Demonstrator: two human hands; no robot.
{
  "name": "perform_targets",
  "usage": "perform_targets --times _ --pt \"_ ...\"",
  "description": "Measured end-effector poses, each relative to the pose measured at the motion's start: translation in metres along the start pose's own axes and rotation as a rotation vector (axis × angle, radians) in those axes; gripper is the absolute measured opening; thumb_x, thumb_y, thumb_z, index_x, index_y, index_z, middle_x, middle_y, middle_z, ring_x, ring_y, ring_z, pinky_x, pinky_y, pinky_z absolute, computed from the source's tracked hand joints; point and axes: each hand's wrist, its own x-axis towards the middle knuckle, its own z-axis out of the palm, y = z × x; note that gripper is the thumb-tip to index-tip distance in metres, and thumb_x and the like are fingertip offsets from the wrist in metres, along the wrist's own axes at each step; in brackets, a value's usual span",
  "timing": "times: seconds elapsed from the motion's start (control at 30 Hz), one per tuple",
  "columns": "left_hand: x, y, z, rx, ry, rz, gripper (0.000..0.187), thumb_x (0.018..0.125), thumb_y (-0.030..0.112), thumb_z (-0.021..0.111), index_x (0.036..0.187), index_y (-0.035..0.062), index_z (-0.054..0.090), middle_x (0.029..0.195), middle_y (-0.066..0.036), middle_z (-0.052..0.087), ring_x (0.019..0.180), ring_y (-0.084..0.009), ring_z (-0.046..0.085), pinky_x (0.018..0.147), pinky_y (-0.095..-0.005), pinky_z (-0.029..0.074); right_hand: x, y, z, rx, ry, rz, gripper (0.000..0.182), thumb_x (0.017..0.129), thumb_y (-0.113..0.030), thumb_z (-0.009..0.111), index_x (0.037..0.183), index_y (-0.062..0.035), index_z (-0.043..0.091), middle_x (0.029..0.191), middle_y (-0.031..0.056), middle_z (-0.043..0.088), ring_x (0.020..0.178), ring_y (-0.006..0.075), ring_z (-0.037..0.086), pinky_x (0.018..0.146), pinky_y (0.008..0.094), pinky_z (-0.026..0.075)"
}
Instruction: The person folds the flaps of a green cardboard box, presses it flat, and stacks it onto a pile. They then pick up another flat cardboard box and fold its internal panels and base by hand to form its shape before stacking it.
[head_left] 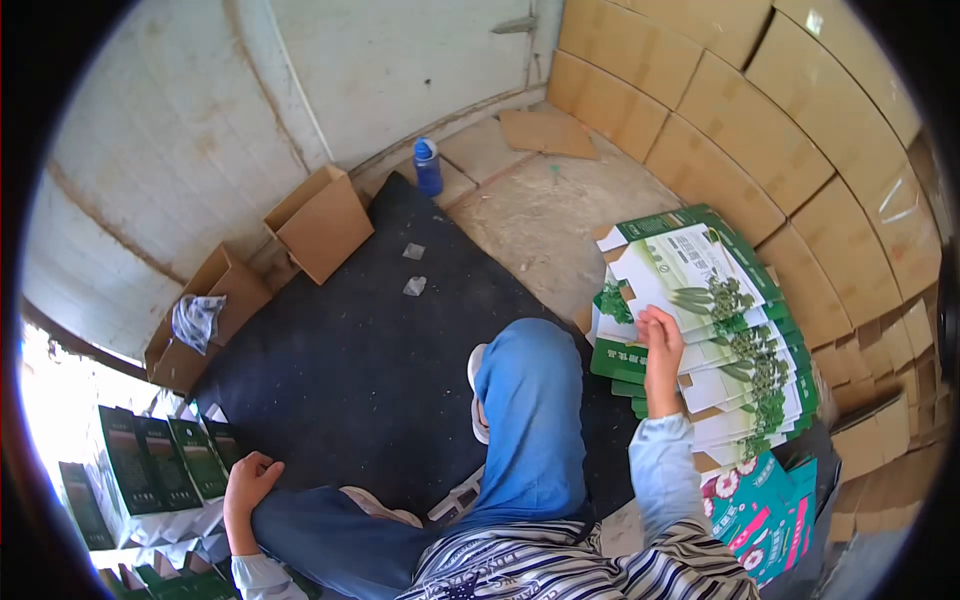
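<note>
My right hand [660, 350] is at the left edge of a fanned stack of flat printed cartons [745, 390], its fingers bent and closed over the edge of a white and green carton [670, 265]. Leafy plants and green pods are printed on these cartons. My left hand [250, 485] hangs by my bent left knee, its fingers loosely bent and apart, with nothing in them. Just left of it stand rows of green and white cartons [185, 460], set up in shape.
Brown boxes [700, 110] are stacked along the right wall. Two open brown boxes [320, 225] stand by the left wall, a cloth [198, 322] over one. A blue bottle [427, 168] stands behind the black mat [350, 370]. Teal printed packs [765, 515] lie at my right.
</note>
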Motion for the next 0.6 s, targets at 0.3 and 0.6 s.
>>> perform_targets --times 0.3,0.6 --pt "-0.002 -0.006 -0.003 -0.052 -0.026 -0.146 0.033 0.082 0.029 0.068 0.080 -0.0030 0.063 0.064 -0.010 0.065 0.058 -0.0165 0.064 0.055 -0.0293 0.048 0.097 0.192 -0.151 -0.053 0.536 0.334 0.037 0.088 -0.021 0.054 0.119 -0.0016 0.051 0.089 0.0057 0.060 0.071 0.0146 0.058 0.059 0.0269 0.048" --pt "-0.009 -0.013 -0.003 -0.031 0.028 -0.188 0.034 0.080 0.029 0.070 0.077 -0.0034 0.062 0.063 -0.011 0.064 0.058 -0.0174 0.065 0.055 -0.0293 0.048 0.133 0.180 -0.141 0.086 0.394 0.681 0.033 0.087 -0.036 0.062 0.100 -0.0065 0.054 0.083 0.0082 0.060 0.070 0.0205 0.062 0.058 0.0308 0.049"
